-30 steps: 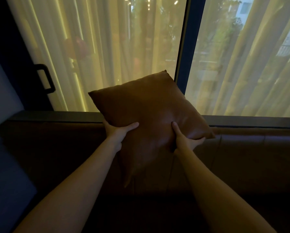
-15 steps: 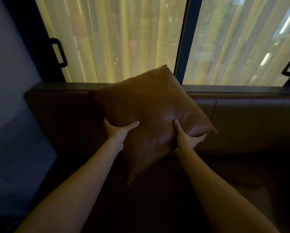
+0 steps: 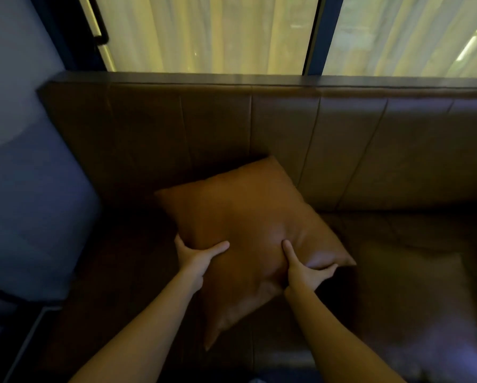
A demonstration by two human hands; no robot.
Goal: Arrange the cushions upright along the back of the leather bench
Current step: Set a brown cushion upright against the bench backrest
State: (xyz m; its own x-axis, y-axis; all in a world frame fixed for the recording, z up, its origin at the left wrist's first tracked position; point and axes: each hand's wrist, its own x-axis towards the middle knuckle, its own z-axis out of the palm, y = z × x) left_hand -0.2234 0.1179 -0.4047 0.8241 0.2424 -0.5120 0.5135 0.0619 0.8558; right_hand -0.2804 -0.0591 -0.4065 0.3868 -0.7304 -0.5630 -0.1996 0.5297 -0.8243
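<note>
Brown square leather cushion [image 3: 248, 217] is tilted corner-down over the dark brown leather bench surface [image 3: 397, 244], near its padded backrest [image 3: 342, 134]; left hand [image 3: 194, 258] and right hand [image 3: 303, 272] grip its lower edges.

Bare seat [image 3: 397, 233] right of cushion [image 3: 248, 217], backrest [image 3: 287, 128] close behind, perhaps touching

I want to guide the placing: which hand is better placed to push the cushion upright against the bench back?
Probably the right hand: its thumb presses the cushion face; the left hand grips an edge.
</note>
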